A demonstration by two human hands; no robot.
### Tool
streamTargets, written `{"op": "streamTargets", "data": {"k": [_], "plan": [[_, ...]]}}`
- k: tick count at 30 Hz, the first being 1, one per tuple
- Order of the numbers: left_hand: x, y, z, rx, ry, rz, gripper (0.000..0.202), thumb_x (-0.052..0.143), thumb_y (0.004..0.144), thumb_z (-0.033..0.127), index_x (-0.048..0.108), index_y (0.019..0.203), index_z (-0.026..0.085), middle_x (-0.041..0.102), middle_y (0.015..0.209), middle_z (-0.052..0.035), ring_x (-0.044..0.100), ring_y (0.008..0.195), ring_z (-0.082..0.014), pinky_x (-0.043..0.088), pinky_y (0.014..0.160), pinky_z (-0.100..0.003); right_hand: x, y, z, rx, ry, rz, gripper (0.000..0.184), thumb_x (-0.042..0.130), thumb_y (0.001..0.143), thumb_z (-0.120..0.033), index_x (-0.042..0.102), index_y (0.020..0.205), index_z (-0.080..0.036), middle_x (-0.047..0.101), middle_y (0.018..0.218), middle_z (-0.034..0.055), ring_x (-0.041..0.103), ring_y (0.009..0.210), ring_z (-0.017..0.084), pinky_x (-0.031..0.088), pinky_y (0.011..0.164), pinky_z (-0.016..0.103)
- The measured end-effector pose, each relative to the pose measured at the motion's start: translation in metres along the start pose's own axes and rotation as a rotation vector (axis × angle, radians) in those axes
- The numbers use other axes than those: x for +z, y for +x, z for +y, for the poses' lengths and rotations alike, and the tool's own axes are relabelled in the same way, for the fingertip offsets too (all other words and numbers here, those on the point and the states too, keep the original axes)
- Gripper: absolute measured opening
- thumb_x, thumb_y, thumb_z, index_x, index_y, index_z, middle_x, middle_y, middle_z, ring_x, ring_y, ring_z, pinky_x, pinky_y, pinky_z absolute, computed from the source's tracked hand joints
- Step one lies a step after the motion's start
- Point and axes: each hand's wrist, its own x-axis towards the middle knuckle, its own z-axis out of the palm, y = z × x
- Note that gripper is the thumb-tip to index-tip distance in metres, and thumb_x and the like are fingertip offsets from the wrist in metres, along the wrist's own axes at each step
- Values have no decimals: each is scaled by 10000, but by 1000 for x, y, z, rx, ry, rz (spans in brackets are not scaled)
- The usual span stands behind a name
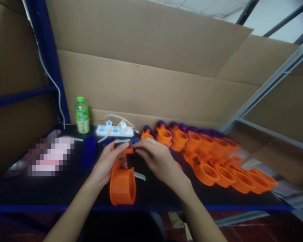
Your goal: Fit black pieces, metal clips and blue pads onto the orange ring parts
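My left hand [109, 159] is wrapped round the upper end of an orange plastic tape dispenser [122, 188]. Its round hub hangs below the hand, towards the table's front edge. A pale metal strip [122, 141] lies across the dispenser's top, under my left thumb. My right hand [156, 156] is closed in a pinch just right of that end; whatever is between its fingertips is too blurred to make out. Partly hidden behind the hub, a thin silvery piece [140, 176] lies on the dark tabletop [156, 196].
Several orange dispensers with dark blue parts [194, 139] stand in a back row at right, and several orange ones [224, 176] lie before them. A white power strip [114, 130] and a green-capped bottle [82, 116] stand at the back. A blue piece [88, 151] lies left.
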Motion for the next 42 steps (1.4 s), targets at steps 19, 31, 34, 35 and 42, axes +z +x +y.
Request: {"op": "streamTargets", "data": {"k": [19, 31, 34, 35, 42], "plan": [[2, -6, 10, -152, -193, -116, 321, 778, 787, 449, 602, 788, 180, 521, 498, 39, 485, 406, -94, 440, 438, -209, 23, -11, 17, 75, 324, 223, 407, 687, 901, -219, 612, 1294, -289, 610, 1299, 77, 597, 1194, 213, 534, 1015, 386], [0, -7, 16, -384, -293, -174, 316, 755, 803, 487, 644, 864, 197, 486, 489, 44, 456, 388, -91, 447, 431, -216, 36, -13, 21, 193, 466, 254, 447, 734, 873, -265, 671, 1314, -301, 680, 1321, 50, 642, 1201, 232, 495, 1096, 431], [2, -7, 13, -330, -246, -139, 320, 767, 795, 484, 652, 873, 196, 509, 505, 38, 469, 406, -94, 456, 444, -217, 22, -12, 20, 182, 447, 236, 438, 735, 874, -247, 677, 1303, -314, 709, 1271, 35, 671, 1166, 221, 539, 1050, 405], [2, -7, 11, -275, -219, -116, 319, 771, 793, 478, 655, 867, 191, 520, 511, 34, 477, 415, -95, 459, 450, -216, 17, -12, 19, 167, 429, 225, 442, 740, 870, -236, 678, 1299, -318, 712, 1269, 32, 672, 1168, 221, 544, 1044, 403], [3, -4, 1, -107, -82, -162, 293, 754, 817, 453, 628, 838, 190, 463, 469, 63, 396, 381, -79, 454, 441, -214, 3, -12, 7, -31, 219, 78, 445, 701, 897, -179, 663, 1313, -332, 685, 1318, 29, 656, 1207, 229, 497, 1102, 449]]}}
